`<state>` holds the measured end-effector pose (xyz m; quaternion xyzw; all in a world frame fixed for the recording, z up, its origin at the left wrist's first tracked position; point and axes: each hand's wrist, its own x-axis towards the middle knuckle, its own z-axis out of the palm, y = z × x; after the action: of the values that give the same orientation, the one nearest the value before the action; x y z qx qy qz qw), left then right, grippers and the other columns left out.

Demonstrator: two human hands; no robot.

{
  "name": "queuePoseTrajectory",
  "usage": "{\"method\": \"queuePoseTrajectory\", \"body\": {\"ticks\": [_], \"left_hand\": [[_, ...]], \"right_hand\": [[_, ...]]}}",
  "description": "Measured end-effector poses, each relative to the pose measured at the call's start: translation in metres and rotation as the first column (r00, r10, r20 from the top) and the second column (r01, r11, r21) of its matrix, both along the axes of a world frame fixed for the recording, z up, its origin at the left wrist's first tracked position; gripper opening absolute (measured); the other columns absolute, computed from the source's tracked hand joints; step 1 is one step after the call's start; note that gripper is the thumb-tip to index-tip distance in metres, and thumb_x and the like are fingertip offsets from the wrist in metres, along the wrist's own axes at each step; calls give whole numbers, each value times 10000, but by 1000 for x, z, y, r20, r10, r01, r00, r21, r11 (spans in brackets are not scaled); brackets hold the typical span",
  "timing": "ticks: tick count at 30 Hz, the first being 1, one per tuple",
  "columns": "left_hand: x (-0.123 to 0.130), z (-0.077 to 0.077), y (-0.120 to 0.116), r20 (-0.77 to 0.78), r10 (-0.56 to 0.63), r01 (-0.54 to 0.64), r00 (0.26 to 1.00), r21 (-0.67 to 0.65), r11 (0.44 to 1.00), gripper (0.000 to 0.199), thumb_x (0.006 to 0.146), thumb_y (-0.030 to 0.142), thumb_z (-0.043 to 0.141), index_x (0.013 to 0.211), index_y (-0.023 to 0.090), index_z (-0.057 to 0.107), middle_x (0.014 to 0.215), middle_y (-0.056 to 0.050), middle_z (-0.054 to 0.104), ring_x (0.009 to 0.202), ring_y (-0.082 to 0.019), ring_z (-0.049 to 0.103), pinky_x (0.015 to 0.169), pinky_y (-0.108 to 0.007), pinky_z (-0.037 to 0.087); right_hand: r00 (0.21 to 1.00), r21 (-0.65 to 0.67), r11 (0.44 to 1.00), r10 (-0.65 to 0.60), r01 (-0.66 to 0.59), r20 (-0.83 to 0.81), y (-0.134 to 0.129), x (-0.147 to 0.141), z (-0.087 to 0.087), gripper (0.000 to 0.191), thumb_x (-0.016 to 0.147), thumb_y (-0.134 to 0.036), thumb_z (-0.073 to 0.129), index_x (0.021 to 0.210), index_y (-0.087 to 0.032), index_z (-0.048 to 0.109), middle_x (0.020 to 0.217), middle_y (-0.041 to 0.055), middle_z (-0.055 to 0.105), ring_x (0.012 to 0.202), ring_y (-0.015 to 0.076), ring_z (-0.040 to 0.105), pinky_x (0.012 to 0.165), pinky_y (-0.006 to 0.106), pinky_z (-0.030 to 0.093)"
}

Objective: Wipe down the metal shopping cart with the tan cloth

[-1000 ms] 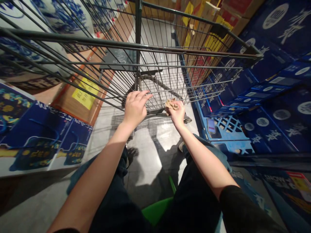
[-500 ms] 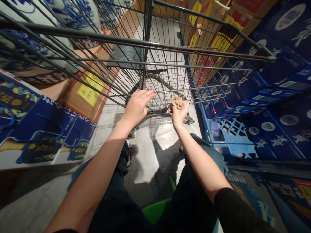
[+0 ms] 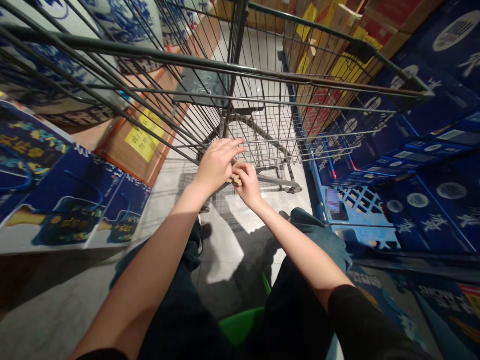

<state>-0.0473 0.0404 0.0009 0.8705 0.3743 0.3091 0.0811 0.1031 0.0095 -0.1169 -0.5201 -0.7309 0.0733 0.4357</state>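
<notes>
Just in front of the shopping cart (image 3: 262, 70), my two hands are close together. My right hand (image 3: 249, 189) is closed around a crumpled tan cloth (image 3: 236, 178), most of it hidden by my fingers and my left hand. My left hand (image 3: 218, 164) is palm down with its fingers stretched out, beside the cloth at the lower near edge of the wire basket. What lies under the left palm is hidden, and I cannot tell whether it touches the wire.
Blue boxes (image 3: 420, 210) and a light blue plastic crate (image 3: 360, 227) stand on the right. Blue-and-white jars (image 3: 131, 25) stand on a wooden ledge (image 3: 123, 145) at the left, above blue gift boxes (image 3: 67, 210). A green plastic seat (image 3: 242, 325) is between my legs.
My right hand has moved left with the cloth, from the cart's right side to beside my left hand. My left hand stays nearly in place, and the view has shifted slightly.
</notes>
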Motion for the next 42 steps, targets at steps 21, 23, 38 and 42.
{"method": "queuePoseTrajectory", "body": {"ticks": [21,23,38,42], "left_hand": [[3,-2,1,-3,-7,7,1000,32,999,479,867,14,512,1187,225,799,1513,-61,696,1418,-284,627,1252,-618,458],[2,-3,1,-11,-12,12,1000,43,999,467,869,14,516,1171,229,799,1522,-54,689,1422,-279,624,1253,-613,458],[3,-10,3,-6,-5,5,1000,95,995,407,884,37,553,1137,231,806,1516,-64,692,1424,-297,622,1248,-621,465],[3,-8,2,-13,5,-3,1000,91,996,398,887,43,553,1127,233,807,1515,-60,693,1417,-295,627,1249,-616,465]], "right_hand": [[982,-72,997,46,-33,183,1,40,-3,462,989,-122,551,1376,-319,711,1441,140,604,1492,346,459,1265,623,455],[965,-140,989,77,-43,250,2,47,-16,492,983,-89,545,1396,-298,710,1436,145,625,1489,340,473,1237,600,507],[850,-138,990,66,8,523,-2,41,-20,487,1054,-122,463,1498,-149,661,1493,160,689,1459,283,592,1227,453,539],[814,-183,983,115,-11,570,-18,42,-17,622,1007,-58,441,1606,-179,555,1634,127,588,1567,317,488,1313,544,419]]}}
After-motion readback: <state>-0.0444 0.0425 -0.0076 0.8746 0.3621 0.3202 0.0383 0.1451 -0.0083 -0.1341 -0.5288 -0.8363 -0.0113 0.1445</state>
